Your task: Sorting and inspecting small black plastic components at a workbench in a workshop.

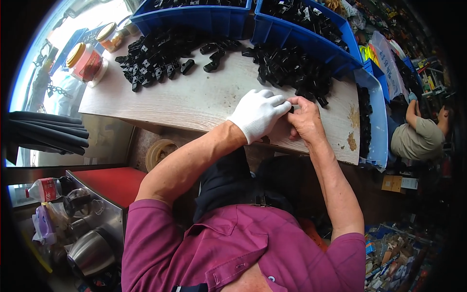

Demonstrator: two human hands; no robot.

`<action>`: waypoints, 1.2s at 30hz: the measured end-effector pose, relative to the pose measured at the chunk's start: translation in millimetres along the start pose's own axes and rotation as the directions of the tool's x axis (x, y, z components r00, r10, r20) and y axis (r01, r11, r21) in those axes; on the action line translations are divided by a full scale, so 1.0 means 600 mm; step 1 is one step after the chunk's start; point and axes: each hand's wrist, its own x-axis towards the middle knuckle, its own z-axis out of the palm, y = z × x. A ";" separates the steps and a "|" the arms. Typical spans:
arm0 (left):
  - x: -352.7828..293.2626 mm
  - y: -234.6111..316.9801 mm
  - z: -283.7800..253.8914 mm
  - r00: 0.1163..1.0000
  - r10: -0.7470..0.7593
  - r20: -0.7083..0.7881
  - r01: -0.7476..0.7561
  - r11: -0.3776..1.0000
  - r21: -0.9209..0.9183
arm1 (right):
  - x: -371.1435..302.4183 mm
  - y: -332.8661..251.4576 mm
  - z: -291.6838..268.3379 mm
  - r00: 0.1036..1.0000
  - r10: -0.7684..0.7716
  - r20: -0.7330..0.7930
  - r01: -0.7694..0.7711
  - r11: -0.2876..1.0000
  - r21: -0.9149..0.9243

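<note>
Over the near edge of the pale wooden table (194,100), my two hands meet. My left hand (257,115), in a white knitted glove, is closed with its fingertips against those of my right hand. My right hand (308,119) is bare, its thumb and fingers curled round a small black plastic part (292,109). Most of that part is hidden by the fingers. Just beyond my hands lies a heap of similar black plastic parts (289,68). A second heap of black parts (158,56) spreads over the far left of the table, with a few loose pieces beside it.
Two blue bins (194,23) of black parts border the table's far side. A light blue bin (377,124) stands against its right end. Lidded jars (86,62) sit at the left corner. A metal kettle (92,253) is lower left. Another person (413,136) works at far right.
</note>
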 end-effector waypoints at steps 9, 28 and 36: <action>-0.006 0.006 -0.014 0.998 -0.047 -0.049 0.046 0.999 -0.023 | -0.004 -0.001 0.004 1.000 0.005 0.001 -0.005 1.000 0.010; -0.046 -0.135 -0.065 0.817 -0.496 -0.295 0.564 0.793 0.229 | -0.014 0.105 -0.306 0.654 0.193 -0.731 0.210 0.883 0.420; -0.045 -0.084 -0.056 0.928 -0.323 -0.187 0.361 0.903 0.231 | -0.004 0.063 -0.202 0.895 0.150 -0.419 -0.017 0.953 0.303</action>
